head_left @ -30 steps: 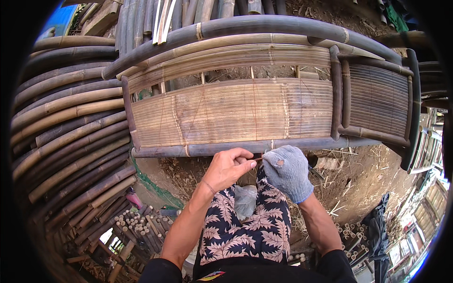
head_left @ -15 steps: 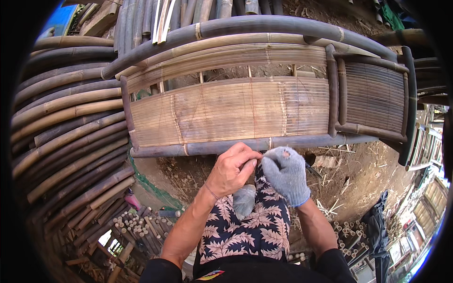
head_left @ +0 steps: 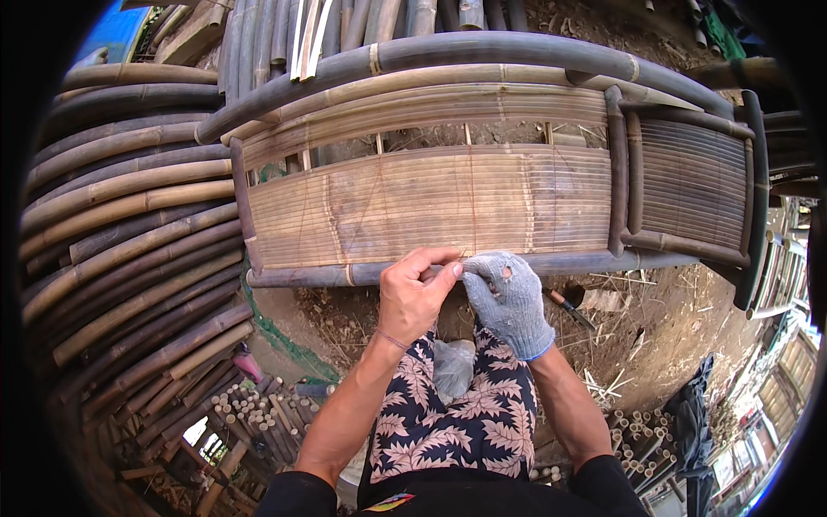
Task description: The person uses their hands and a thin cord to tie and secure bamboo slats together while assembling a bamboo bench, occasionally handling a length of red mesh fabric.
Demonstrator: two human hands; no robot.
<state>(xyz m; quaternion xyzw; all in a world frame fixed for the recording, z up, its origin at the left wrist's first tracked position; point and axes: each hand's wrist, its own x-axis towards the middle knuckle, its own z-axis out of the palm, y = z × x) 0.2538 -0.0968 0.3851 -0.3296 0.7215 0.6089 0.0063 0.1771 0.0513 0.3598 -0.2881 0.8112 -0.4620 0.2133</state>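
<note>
My bare left hand [head_left: 415, 291] and my right hand [head_left: 514, 302], in a grey knitted glove with a hole in it, meet at the near rail [head_left: 594, 261] of a bamboo bench. Both have their fingertips pinched together around a thin brown cord, of which only a short bit shows between them. Beyond the hands lies the slatted bamboo seat [head_left: 413, 202], with similar thin cords running across its slats. Between my legs, below the hands, rests a crumpled clear plastic bag [head_left: 453, 369].
A knife with a wooden handle [head_left: 564, 303] lies to the right on ground strewn with bamboo shavings. Dark bamboo poles [head_left: 138, 194] are stacked at the left, more poles [head_left: 293, 34] behind the bench. Cut bamboo pieces [head_left: 258, 409] stand at the lower left. A slatted side panel [head_left: 693, 177] adjoins the seat.
Both hands have moved farther from me, up onto the bench's near rail, still pinched close together. The view has shifted slightly, and more of the knife shows beside the glove.
</note>
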